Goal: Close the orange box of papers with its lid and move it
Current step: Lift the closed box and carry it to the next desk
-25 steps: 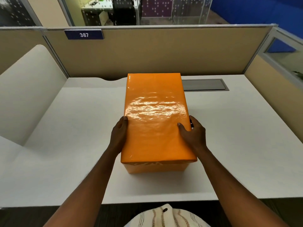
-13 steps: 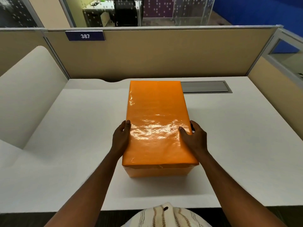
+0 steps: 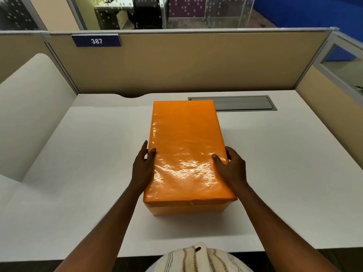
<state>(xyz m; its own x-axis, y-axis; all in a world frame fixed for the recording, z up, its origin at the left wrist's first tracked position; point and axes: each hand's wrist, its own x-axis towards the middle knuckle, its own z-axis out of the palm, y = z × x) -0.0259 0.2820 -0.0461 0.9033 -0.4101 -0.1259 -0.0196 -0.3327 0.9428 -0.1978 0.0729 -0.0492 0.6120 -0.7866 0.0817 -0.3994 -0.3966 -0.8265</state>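
The orange box (image 3: 186,210) stands lengthwise on the white desk (image 3: 88,173), covered by its glossy orange lid (image 3: 184,146). The lid sits flat and overhangs the box body at the near end. My left hand (image 3: 142,166) presses against the lid's left side, thumb on the top edge. On the opposite side my right hand (image 3: 232,167) grips the lid, thumb on top and fingers down the side. The papers inside are hidden.
A grey cable hatch (image 3: 241,103) lies in the desk just behind and right of the box. Beige partition walls (image 3: 186,65) close the desk at the back and right. A curved white divider (image 3: 33,107) stands on the left.
The box has slid away from me toward the back of the desk, and both hands went with it on its sides.
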